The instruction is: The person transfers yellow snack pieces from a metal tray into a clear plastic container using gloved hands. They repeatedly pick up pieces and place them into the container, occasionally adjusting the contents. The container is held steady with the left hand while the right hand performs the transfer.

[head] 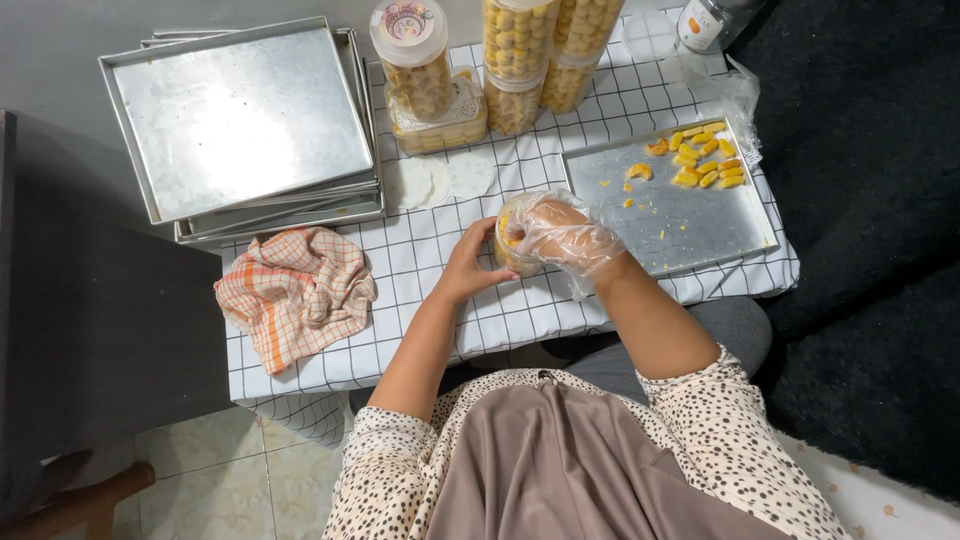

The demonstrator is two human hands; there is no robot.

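A small clear plastic jar partly filled with yellow cookies stands on the checked cloth in front of me. My left hand, bare, grips the jar's left side. My right hand wears a thin clear plastic glove and sits over the jar's mouth, fingers curled inside it; whether it holds a cookie is hidden. To the right lies a metal baking tray with several crescent-shaped yellow cookies at its far corner and a few crumbs.
A stack of bare metal trays lies at the far left. Filled cookie jars stand at the back, with round white paper liners before them. An orange checked towel lies at the left. Dark fabric borders the right.
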